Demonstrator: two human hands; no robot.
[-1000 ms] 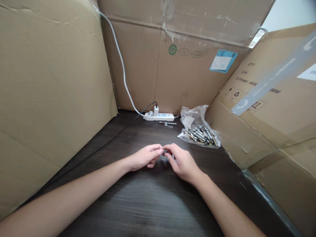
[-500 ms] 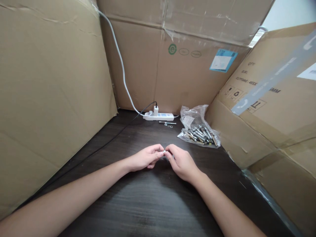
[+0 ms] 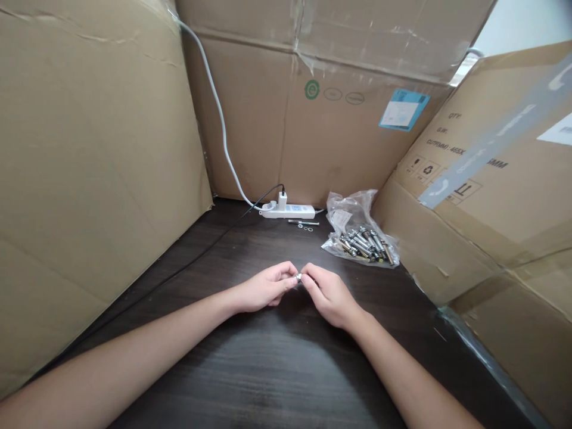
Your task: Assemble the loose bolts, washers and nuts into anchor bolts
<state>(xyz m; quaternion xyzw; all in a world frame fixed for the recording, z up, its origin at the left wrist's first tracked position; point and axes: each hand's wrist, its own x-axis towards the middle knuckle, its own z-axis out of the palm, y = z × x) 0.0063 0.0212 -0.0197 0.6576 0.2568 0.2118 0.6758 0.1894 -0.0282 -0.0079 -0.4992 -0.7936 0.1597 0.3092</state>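
Note:
Between my two hands is a small shiny metal piece (image 3: pixel 299 277), mostly covered by the fingertips; its exact kind does not show. My left hand (image 3: pixel 268 287) pinches it from the left with thumb and forefinger. From the right, my right hand (image 3: pixel 329 296) closes thumb and fingers on it. Beyond the hands, a thin metal bolt (image 3: pixel 304 223) lies on the dark table (image 3: pixel 268 369), and a few washers (image 3: pixel 305 227) lie just in front of it. A clear plastic bag (image 3: pixel 342 219) holding several metal expansion bolts (image 3: pixel 369 243) rests to the right.
A white power strip (image 3: pixel 304 211) with a plugged-in charger (image 3: pixel 282 201) stands at the back. Its white cord runs up the back box, while a black cable (image 3: pixel 196 258) crosses the table's left side. Cardboard boxes wall in the left, back (image 3: pixel 250 119) and right.
Both hands have shifted very slightly to the right, and a bit more of the shiny metal piece shows between the fingertips. Everything else looks the same.

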